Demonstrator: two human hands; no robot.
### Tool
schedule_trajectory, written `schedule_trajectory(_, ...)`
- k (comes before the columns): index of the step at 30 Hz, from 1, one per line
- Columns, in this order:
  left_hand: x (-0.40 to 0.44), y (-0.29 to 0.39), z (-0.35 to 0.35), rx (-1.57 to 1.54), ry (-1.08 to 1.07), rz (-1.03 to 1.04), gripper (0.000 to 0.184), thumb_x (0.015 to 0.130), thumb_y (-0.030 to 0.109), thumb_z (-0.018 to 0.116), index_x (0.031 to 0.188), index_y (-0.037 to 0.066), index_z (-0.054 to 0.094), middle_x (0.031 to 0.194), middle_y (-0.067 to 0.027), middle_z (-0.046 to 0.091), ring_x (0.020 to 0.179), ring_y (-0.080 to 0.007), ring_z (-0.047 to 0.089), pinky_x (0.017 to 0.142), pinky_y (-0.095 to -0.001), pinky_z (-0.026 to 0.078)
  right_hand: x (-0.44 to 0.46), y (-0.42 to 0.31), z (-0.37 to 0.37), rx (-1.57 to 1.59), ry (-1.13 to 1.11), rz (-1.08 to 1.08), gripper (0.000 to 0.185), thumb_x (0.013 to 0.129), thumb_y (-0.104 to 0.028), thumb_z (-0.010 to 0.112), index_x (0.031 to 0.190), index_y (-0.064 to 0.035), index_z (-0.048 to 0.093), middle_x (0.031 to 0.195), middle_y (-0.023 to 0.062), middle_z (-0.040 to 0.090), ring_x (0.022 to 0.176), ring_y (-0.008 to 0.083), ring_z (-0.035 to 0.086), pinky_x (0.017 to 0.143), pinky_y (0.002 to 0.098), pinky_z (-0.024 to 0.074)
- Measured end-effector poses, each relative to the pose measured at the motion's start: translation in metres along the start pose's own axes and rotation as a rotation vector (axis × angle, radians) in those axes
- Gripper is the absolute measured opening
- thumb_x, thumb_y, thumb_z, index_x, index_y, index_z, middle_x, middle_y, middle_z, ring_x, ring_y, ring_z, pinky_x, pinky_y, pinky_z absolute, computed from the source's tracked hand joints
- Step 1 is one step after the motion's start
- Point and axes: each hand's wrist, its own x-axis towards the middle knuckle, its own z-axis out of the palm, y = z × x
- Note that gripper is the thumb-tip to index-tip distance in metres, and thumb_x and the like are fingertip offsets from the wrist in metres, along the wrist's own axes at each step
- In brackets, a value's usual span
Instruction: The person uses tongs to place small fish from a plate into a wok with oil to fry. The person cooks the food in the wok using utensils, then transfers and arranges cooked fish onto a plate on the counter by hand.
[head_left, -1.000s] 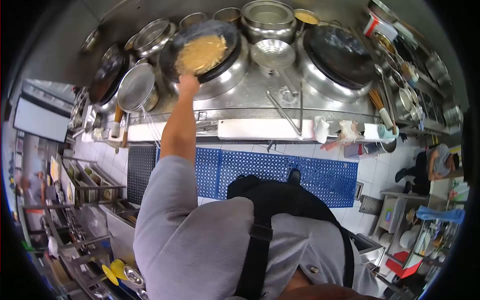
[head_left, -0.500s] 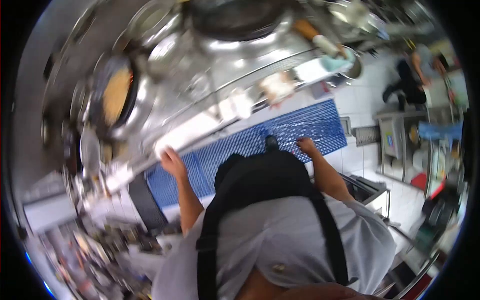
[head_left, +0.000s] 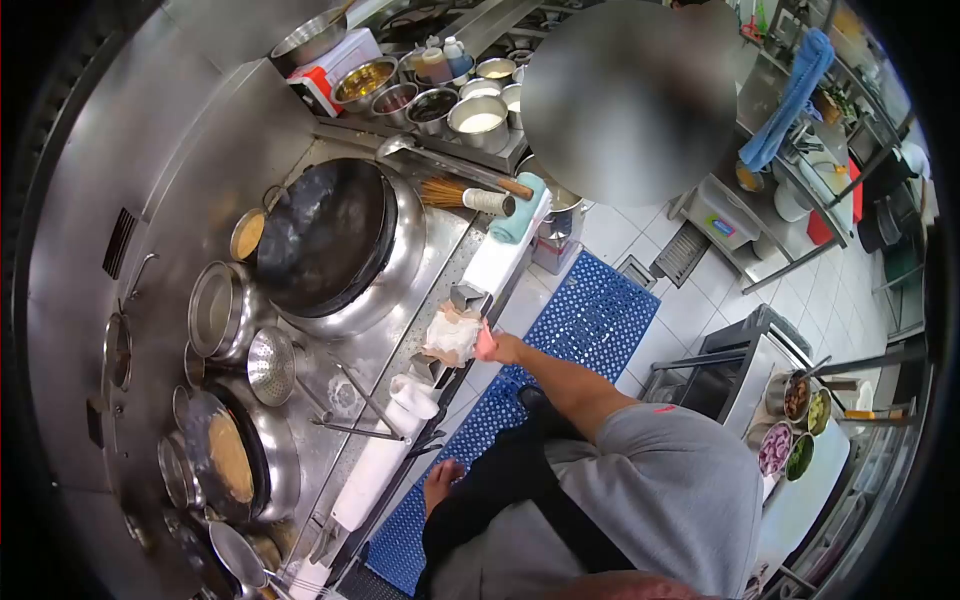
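Note:
My right hand (head_left: 503, 348) reaches to the front edge of the stove, its fingers closed on the pink end of a crumpled, stained cloth (head_left: 452, 334). The cloth lies on the metal front ledge. Low by my apron is my left hand (head_left: 439, 486), holding nothing, its fingers loosely apart and partly hidden. Beside the ledge lies a white rolled towel (head_left: 410, 398). Farther along the ledge is a folded green towel (head_left: 518, 208).
A large black wok (head_left: 325, 235) sits on the stove. A smaller pan (head_left: 232, 458) holds yellowish food. A perforated skimmer (head_left: 271, 366) and a bamboo brush (head_left: 465, 197) lie nearby. Blue matting (head_left: 590, 310) covers the floor. A blurred patch hides part of the back.
My view has turned right and sharpened. My right hand has moved from beside my body to the cloth on the ledge. My left hand has drawn back from the stove edge.

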Motion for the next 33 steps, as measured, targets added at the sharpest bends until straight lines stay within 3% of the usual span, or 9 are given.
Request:
schedule_trajectory(2, 0.035, 0.005, 0.020, 0.094, -0.230, 0.275, 0.045, 0.102, 0.036, 0.054, 0.130, 0.001, 0.058, 0.112, -0.0100, 0.069, 0.092, -0.0184, 0.067, 0.078, -0.0283, 0.051, -0.020, 0.000, 0.003, -0.165, -0.023, -0.043, 0.042, 0.073, -0.042, 0.070, 0.086, -0.0016, 0.071, 0.101, 0.0269, 0.069, 0.093, 0.0408, 0.067, 0.085, 0.0452, 0.0525)
schedule_trajectory(6, 0.088, 0.042, 0.087, -0.049, -0.316, -0.051, 0.059, 0.105, 0.044, 0.046, 0.155, 0.015, 0.034, 0.130, -0.0056, 0.056, 0.117, -0.0173, 0.055, 0.083, -0.0363, 0.049, -0.092, -0.069, -0.009, -0.252, -0.299, -0.085, 0.039, 0.076, -0.035, 0.066, 0.096, -0.0011, 0.068, 0.104, 0.0266, 0.068, 0.094, 0.0415, 0.066, 0.087, 0.0467, 0.0521)
schedule_trajectory(8, 0.129, 0.037, 0.121, -0.400, -0.545, 0.126, 0.060, 0.105, 0.045, 0.046, 0.154, 0.013, 0.029, 0.127, -0.0079, 0.057, 0.104, -0.0213, 0.061, 0.082, -0.0370, 0.053, -0.098, -0.073, -0.007, -0.103, -0.534, -0.314, 0.034, 0.079, -0.027, 0.064, 0.101, -0.0006, 0.066, 0.102, 0.0221, 0.069, 0.089, 0.0368, 0.067, 0.082, 0.0459, 0.0537)
schedule_trajectory(10, 0.110, 0.076, 0.133, -0.498, -0.511, -0.122, 0.044, 0.106, 0.032, 0.050, 0.142, 0.010, 0.039, 0.115, -0.0080, 0.061, 0.086, -0.0157, 0.065, 0.069, -0.0296, 0.057, -0.111, -0.078, -0.018, 0.167, -0.615, -0.299, 0.027, 0.083, -0.018, 0.063, 0.103, -0.0005, 0.068, 0.098, 0.0145, 0.071, 0.082, 0.0268, 0.069, 0.072, 0.0398, 0.0554)
schedule_trajectory(16, 0.136, 0.024, 0.110, -0.163, -0.288, 0.025, 0.031, 0.104, 0.025, 0.047, 0.111, 0.001, 0.065, 0.074, -0.0050, 0.063, 0.051, -0.0118, 0.053, 0.043, -0.0294, 0.039, -0.098, -0.066, -0.111, 0.117, -0.321, -0.041, 0.031, 0.087, -0.014, 0.067, 0.114, 0.0003, 0.070, 0.089, 0.0080, 0.072, 0.073, 0.0131, 0.068, 0.062, 0.0273, 0.0542)
schedule_trajectory(19, 0.135, 0.030, 0.099, 0.057, -0.036, -0.046, 0.038, 0.102, 0.030, 0.051, 0.109, -0.003, 0.069, 0.083, -0.0137, 0.071, 0.070, -0.0244, 0.068, 0.063, -0.0362, 0.054, -0.059, -0.085, -0.186, 0.243, -0.052, 0.116, 0.027, 0.086, -0.013, 0.069, 0.110, -0.0002, 0.071, 0.085, 0.0085, 0.073, 0.070, 0.0148, 0.068, 0.062, 0.0289, 0.0541)
schedule_trajectory(23, 0.146, 0.045, 0.109, 0.372, 0.135, 0.100, 0.069, 0.101, 0.056, 0.037, 0.094, -0.003, 0.072, 0.084, -0.0313, 0.067, 0.089, -0.0473, 0.066, 0.084, -0.0530, 0.050, 0.043, -0.062, -0.260, -0.007, 0.252, -0.185, 0.023, 0.087, -0.008, 0.065, 0.107, 0.0003, 0.072, 0.092, 0.0136, 0.075, 0.083, 0.0198, 0.070, 0.076, 0.0325, 0.0552)
schedule_trajectory(29, 0.169, 0.005, 0.120, 0.611, 0.379, 0.068, 0.057, 0.098, 0.056, 0.046, 0.100, 0.005, 0.071, 0.094, -0.0266, 0.069, 0.096, -0.0450, 0.065, 0.084, -0.0515, 0.051, 0.158, -0.075, -0.349, -0.296, 0.643, -0.434, 0.033, 0.087, -0.014, 0.065, 0.116, 0.0027, 0.068, 0.110, 0.0222, 0.068, 0.104, 0.0354, 0.066, 0.091, 0.0428, 0.0505)
schedule_trajectory(33, 0.122, -0.011, 0.115, 0.729, 0.365, 0.034, 0.046, 0.092, 0.050, 0.057, 0.098, 0.007, 0.072, 0.100, -0.0190, 0.072, 0.091, -0.0407, 0.068, 0.084, -0.0493, 0.053, 0.174, -0.095, -0.370, -0.549, 0.329, -0.347, 0.040, 0.082, -0.018, 0.074, 0.115, 0.0045, 0.067, 0.100, 0.0242, 0.067, 0.095, 0.0403, 0.065, 0.085, 0.0463, 0.0509)
